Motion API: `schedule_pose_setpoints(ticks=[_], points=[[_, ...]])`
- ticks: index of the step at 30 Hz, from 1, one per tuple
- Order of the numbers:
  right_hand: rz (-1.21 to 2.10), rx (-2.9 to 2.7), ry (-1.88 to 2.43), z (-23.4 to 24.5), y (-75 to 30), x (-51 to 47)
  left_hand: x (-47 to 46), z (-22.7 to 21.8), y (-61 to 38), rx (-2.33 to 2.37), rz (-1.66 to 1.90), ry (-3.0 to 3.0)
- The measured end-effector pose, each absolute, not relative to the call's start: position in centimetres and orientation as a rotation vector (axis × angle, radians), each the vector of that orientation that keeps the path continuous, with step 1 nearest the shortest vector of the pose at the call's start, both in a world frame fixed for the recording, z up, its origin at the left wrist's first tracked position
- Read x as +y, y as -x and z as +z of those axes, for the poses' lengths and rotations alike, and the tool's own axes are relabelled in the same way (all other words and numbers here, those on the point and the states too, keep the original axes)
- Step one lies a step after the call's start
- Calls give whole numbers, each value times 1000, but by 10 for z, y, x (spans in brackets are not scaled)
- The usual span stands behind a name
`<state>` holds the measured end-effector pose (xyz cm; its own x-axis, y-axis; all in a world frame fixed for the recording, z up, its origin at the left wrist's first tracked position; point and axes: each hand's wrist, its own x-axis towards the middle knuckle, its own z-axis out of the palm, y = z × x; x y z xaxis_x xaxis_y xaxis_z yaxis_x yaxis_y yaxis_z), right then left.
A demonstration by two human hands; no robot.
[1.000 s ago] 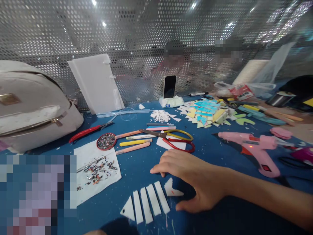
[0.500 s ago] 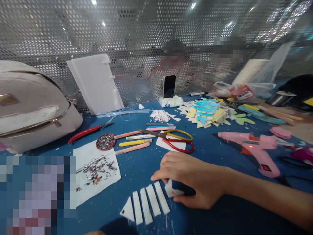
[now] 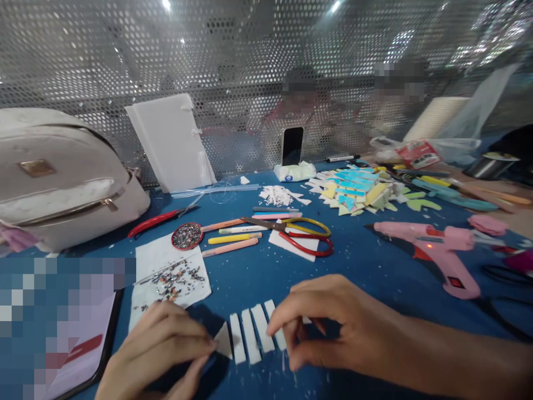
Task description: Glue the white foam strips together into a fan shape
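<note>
A row of white flat pieces lies on the blue table, laid out like a fish skeleton. At its left end is a triangular white piece [image 3: 224, 340], its tip hidden by the fingertips of my left hand [image 3: 164, 347], which are pinched together on it. Several narrow white strips [image 3: 250, 336] follow side by side with thin gaps. Over the right end of the row, my right hand [image 3: 328, 328] is curved, with index finger and thumb apart and the index tip at the last strip. Most of the white end piece [image 3: 307, 320] is hidden under that hand.
Behind the row lie scissors [image 3: 287, 226], markers [image 3: 233, 239] and a dish of glitter flakes [image 3: 187, 236]. A pink glue gun [image 3: 433, 239] lies right, a phone [image 3: 89, 355] front left, a backpack [image 3: 62, 183] far left. Foam scraps [image 3: 353, 189] are piled behind.
My left hand has come in from the bottom edge to the triangular piece. My right hand has shifted slightly down, over the last strip and end piece. The view has turned slightly.
</note>
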<state>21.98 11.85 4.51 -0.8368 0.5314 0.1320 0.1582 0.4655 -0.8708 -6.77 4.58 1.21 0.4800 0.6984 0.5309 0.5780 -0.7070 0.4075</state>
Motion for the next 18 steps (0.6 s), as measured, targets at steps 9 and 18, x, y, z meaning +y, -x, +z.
schedule_pose_setpoints(ticks=[9,18], points=[[1253,-2327,353,48,-212,114,45,12,64,1179,1093,-2537],[1272,-2309,289,48,-220,140,37,6,63,1295,1110,-2500]])
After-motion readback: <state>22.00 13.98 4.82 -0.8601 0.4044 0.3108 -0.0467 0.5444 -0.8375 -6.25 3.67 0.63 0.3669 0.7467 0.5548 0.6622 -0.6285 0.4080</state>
